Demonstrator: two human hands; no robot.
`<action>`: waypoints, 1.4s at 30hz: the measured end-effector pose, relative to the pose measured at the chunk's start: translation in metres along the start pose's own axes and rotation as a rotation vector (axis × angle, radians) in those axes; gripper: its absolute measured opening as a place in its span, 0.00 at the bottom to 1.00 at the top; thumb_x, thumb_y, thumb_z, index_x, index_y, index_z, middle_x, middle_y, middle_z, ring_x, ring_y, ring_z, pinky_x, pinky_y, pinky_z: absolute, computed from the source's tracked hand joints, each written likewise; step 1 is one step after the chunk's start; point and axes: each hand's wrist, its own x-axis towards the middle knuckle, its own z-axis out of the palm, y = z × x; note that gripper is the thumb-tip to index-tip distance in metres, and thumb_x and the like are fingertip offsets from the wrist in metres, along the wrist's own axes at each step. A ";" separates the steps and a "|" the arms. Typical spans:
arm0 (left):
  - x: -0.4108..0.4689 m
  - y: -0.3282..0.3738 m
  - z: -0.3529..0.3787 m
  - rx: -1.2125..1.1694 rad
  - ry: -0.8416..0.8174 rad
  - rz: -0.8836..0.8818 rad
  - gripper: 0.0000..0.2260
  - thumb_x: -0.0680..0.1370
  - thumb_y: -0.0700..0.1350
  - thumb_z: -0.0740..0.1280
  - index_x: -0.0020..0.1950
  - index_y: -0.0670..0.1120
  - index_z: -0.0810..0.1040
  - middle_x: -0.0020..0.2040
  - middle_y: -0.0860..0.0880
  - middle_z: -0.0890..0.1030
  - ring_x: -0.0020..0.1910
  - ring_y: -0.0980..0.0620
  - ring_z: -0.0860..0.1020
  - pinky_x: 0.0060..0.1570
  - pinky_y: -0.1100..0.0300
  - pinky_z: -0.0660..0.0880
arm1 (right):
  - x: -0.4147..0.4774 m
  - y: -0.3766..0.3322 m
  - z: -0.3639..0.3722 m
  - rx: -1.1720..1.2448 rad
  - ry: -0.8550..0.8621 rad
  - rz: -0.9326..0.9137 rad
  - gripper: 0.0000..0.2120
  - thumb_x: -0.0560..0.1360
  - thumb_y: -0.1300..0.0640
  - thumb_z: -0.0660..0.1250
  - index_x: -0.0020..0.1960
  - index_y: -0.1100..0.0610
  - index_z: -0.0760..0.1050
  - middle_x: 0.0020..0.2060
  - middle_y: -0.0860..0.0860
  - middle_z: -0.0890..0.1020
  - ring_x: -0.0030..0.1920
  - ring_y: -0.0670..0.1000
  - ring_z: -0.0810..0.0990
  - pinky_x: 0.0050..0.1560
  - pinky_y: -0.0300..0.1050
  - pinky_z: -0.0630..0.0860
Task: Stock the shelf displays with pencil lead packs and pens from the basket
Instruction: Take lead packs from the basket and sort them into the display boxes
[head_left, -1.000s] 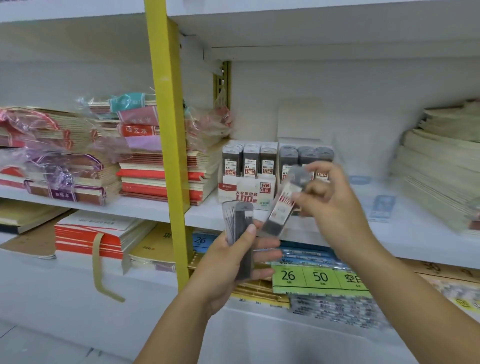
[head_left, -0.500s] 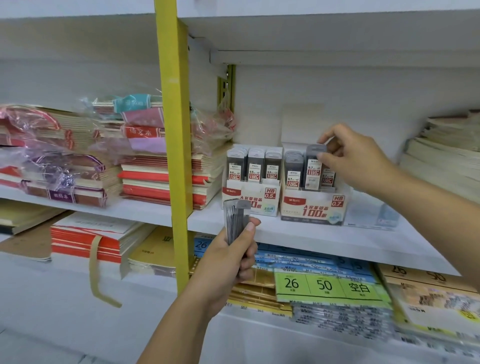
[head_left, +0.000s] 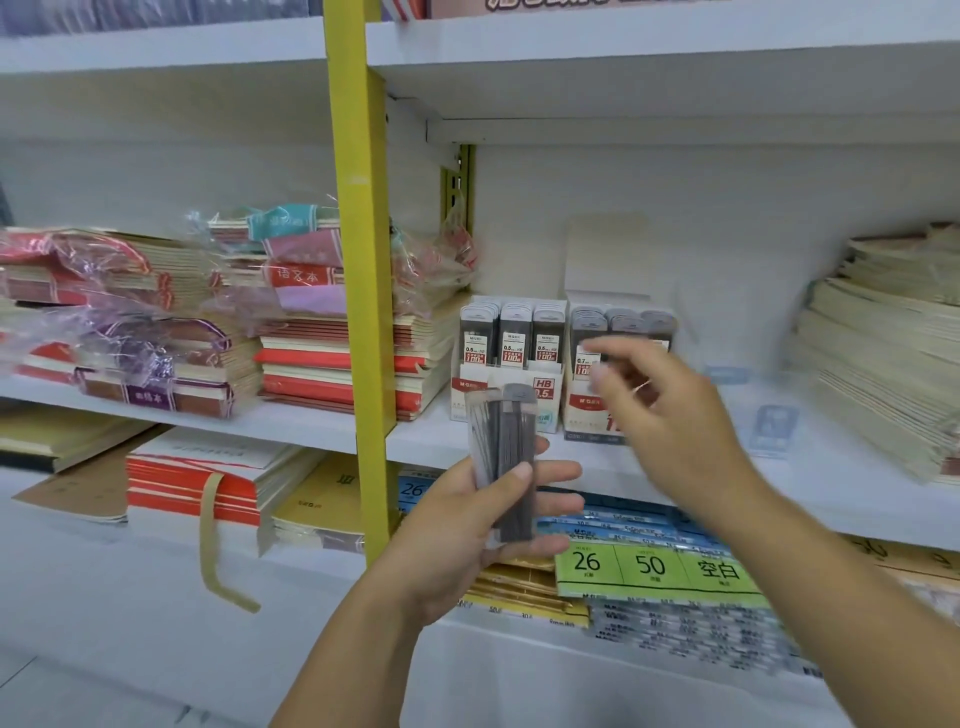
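Head view: a yellow metal post (head_left: 363, 260) runs top to bottom just left of centre, splitting the white shelf (head_left: 311, 423). Left of it, flat notebooks (head_left: 332, 364) with red and cream covers lie stacked. Further left are bundles (head_left: 130, 332) in crinkled clear plastic. At the shelf's right end a tall pile of pale paper (head_left: 883, 374) leans outward. A small clear plastic stand (head_left: 774, 426) sits near the front edge between that pile and the boxes.

Just right of the post, near the front edge, two white card boxes stand side by side and touching. The 0.5 box (head_left: 545, 387) and the 0.7 box (head_left: 584, 410) each hold upright rows of slim dark cases with red and white labels.

The left hand (head_left: 467, 525) is in front of the shelf edge. Its thumb and fingers (head_left: 556, 473) are wrapped round several lead packs (head_left: 506, 457), slim grey rectangular cases held upright. These packs cover the lower middle of the 0.5 box. The right hand (head_left: 670, 415) is blurred and hides much of the 0.7 box front. Its fingers are loosely bent and nothing shows between them.

On the lower shelf lie red-edged pads (head_left: 192, 483) with a tan paper strap (head_left: 213, 545) hanging off them. Right of the post there is a glossy green label (head_left: 649, 569) reading 26 and 50.
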 end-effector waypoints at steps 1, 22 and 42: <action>-0.002 0.001 0.002 0.003 -0.026 -0.007 0.14 0.84 0.46 0.62 0.69 0.49 0.72 0.62 0.47 0.84 0.60 0.46 0.83 0.49 0.52 0.83 | -0.012 -0.009 0.007 0.137 -0.093 0.052 0.15 0.79 0.49 0.63 0.65 0.38 0.71 0.46 0.37 0.78 0.46 0.36 0.77 0.41 0.27 0.74; -0.012 -0.007 0.026 0.230 0.272 -0.039 0.11 0.73 0.45 0.77 0.53 0.54 0.81 0.43 0.57 0.86 0.43 0.58 0.85 0.36 0.63 0.81 | -0.040 0.001 0.003 0.592 -0.286 0.346 0.17 0.81 0.58 0.61 0.55 0.36 0.79 0.47 0.48 0.86 0.46 0.53 0.85 0.45 0.42 0.81; 0.016 -0.018 0.013 0.223 0.301 0.169 0.09 0.83 0.53 0.60 0.54 0.51 0.77 0.38 0.49 0.84 0.33 0.53 0.82 0.35 0.64 0.80 | 0.087 0.037 -0.056 -0.314 -0.057 0.059 0.12 0.75 0.58 0.70 0.50 0.43 0.70 0.42 0.41 0.79 0.40 0.41 0.79 0.34 0.31 0.70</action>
